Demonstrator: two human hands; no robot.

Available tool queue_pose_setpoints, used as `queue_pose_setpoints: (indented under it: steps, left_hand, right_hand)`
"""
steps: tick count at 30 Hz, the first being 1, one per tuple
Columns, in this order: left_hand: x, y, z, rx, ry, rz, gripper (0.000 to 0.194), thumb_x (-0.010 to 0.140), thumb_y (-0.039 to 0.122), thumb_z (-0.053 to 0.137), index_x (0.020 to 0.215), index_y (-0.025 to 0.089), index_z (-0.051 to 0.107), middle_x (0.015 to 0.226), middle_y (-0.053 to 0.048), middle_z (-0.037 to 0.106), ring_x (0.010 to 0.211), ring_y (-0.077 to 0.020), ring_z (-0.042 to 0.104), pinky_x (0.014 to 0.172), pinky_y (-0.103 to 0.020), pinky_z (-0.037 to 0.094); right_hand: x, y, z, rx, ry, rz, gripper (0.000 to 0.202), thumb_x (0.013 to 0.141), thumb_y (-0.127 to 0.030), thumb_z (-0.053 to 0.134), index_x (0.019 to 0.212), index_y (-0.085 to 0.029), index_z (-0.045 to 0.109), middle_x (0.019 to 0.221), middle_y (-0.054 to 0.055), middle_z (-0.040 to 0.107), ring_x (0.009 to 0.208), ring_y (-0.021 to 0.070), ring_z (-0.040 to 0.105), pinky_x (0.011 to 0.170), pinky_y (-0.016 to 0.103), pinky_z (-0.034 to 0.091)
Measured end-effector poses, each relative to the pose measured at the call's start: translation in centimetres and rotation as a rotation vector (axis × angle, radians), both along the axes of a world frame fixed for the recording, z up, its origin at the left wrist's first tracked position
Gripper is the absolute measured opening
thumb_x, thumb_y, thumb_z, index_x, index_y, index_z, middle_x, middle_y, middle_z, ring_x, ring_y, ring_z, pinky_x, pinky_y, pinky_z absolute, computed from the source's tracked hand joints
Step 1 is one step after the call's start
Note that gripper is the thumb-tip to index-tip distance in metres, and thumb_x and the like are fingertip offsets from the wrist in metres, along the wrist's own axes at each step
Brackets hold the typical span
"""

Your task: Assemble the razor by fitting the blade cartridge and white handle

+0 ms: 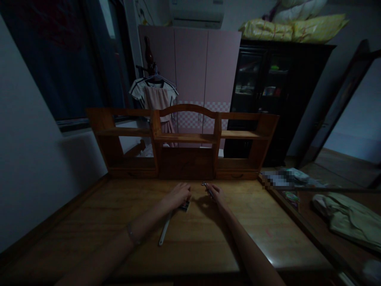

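Note:
My left hand [180, 194] rests low over the wooden desk top [143, 222], its fingers curled above a small dark, patterned flat object [185, 205]; what they grip, if anything, is hidden. A thin whitish strip with a hole at its near end [164, 232] lies on the desk, its far end reaching under my left hand. To the right, my right hand [216, 194] is closed around a small metal tool [207, 188], whose shiny head points up and left toward my left hand. The two hands are apart, with bare desk between them.
A wooden shelf unit [186, 138] stands along the desk's back edge. On the right, beyond the desk's raised edge, lie a light green cloth [351, 218] and plastic packaging [297, 174]. A wall [35, 167] borders the left side.

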State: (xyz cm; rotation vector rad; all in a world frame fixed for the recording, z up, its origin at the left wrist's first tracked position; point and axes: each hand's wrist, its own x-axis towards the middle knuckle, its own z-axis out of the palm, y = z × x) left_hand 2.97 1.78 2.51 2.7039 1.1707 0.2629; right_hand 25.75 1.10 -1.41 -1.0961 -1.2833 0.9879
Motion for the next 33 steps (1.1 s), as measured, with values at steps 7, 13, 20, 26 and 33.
queue_pose_setpoints:
  steps: [7, 13, 20, 26, 33]
  left_hand:
    - [0.5, 1.1, -0.9, 0.023, 0.017, 0.063, 0.01, 0.06, 0.015, 0.066, 0.069, 0.019, 0.067, 0.093, -0.006, 0.055, 0.094, -0.024, 0.046, 0.081, -0.034, 0.035]
    - [-0.5, 2.1, -0.3, -0.075, -0.036, -0.014, 0.014, 0.059, 0.012, 0.059, 0.067, 0.02, 0.068, 0.085, -0.004, 0.058, 0.089, -0.021, 0.049, 0.074, -0.03, 0.039]
    - [-0.2, 2.6, -0.5, -0.092, -0.041, -0.04, 0.011, 0.058, 0.012, 0.063, 0.065, 0.019, 0.068, 0.088, -0.005, 0.059, 0.086, -0.0208, 0.051, 0.073, -0.031, 0.04]
    - [0.1, 4.0, -1.3, -0.127, -0.047, -0.016, 0.009, 0.056, 0.019, 0.072, 0.064, 0.017, 0.068, 0.085, -0.006, 0.057, 0.086, -0.0214, 0.05, 0.071, -0.03, 0.04]
    - [-0.3, 3.9, -1.6, -0.277, -0.123, -0.047, 0.01, 0.06, 0.02, 0.071, 0.065, 0.015, 0.064, 0.09, -0.007, 0.054, 0.097, -0.0242, 0.046, 0.084, -0.036, 0.037]
  right_hand:
    - [0.0, 0.2, 0.0, 0.014, -0.001, -0.017, 0.047, 0.069, -0.063, 0.058, 0.065, -0.016, 0.063, 0.057, 0.0, 0.052, 0.053, 0.0115, 0.045, 0.048, 0.023, 0.029]
    - [0.0, 0.3, -0.1, 0.005, -0.003, 0.002, 0.049, 0.067, -0.066, 0.057, 0.065, -0.017, 0.063, 0.057, 0.0, 0.053, 0.051, 0.0112, 0.044, 0.046, 0.023, 0.028]
    - [0.2, 0.4, -0.4, -0.02, 0.038, 0.031, 0.046, 0.069, -0.064, 0.058, 0.066, -0.017, 0.063, 0.055, -0.002, 0.05, 0.048, 0.0105, 0.042, 0.044, 0.023, 0.027]
    - [0.4, 0.6, -0.7, -0.013, 0.04, 0.042, 0.045, 0.071, -0.061, 0.058, 0.068, -0.017, 0.062, 0.056, -0.001, 0.049, 0.048, 0.0098, 0.041, 0.043, 0.022, 0.025]
    - [0.4, 0.8, -0.9, -0.014, 0.037, 0.042, 0.045, 0.072, -0.062, 0.057, 0.068, -0.017, 0.062, 0.056, 0.0, 0.05, 0.049, 0.0105, 0.042, 0.044, 0.022, 0.027]
